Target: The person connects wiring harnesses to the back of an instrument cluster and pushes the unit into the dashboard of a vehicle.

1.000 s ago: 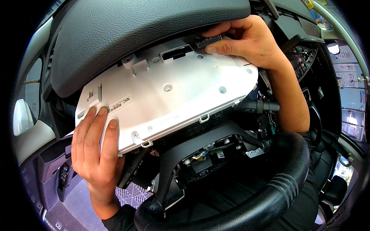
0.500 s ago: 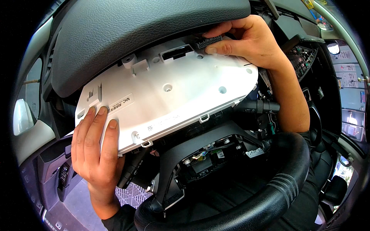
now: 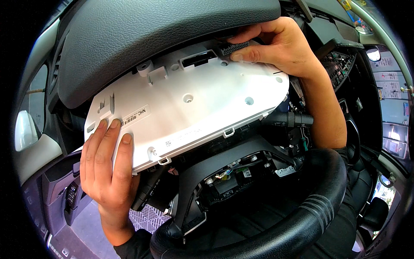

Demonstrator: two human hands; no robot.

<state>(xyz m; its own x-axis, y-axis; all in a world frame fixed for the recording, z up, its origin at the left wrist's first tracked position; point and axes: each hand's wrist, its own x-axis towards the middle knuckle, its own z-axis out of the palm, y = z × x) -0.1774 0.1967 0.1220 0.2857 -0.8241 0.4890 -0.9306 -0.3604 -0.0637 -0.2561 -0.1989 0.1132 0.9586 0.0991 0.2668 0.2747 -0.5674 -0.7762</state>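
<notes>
A white plastic instrument cluster (image 3: pixel 207 101), its back side up, lies tilted under the dashboard hood. My left hand (image 3: pixel 108 168) grips its left end, with the fingers flat on the white back and the thumb out of sight beneath. At the far right, my right hand (image 3: pixel 276 47) pinches a black multi-pin connector (image 3: pixel 233 48) between thumb and fingers. That connector is beside the rectangular socket (image 3: pixel 198 59) in the cluster's back, apart from it. Any wire behind the connector is hidden by the hood and my fingers.
The padded black dashboard hood (image 3: pixel 172 39) overhangs the cluster's far edge. Nearer stand the opened steering column trim (image 3: pixel 224 151) and the black steering wheel (image 3: pixel 293 216). Control stalks (image 3: pixel 289 119) stick out below the cluster. An opened centre panel (image 3: pixel 338 64) is to the right.
The connector has tilted very slightly in my right hand. Both hands and the cluster are otherwise nearly still.
</notes>
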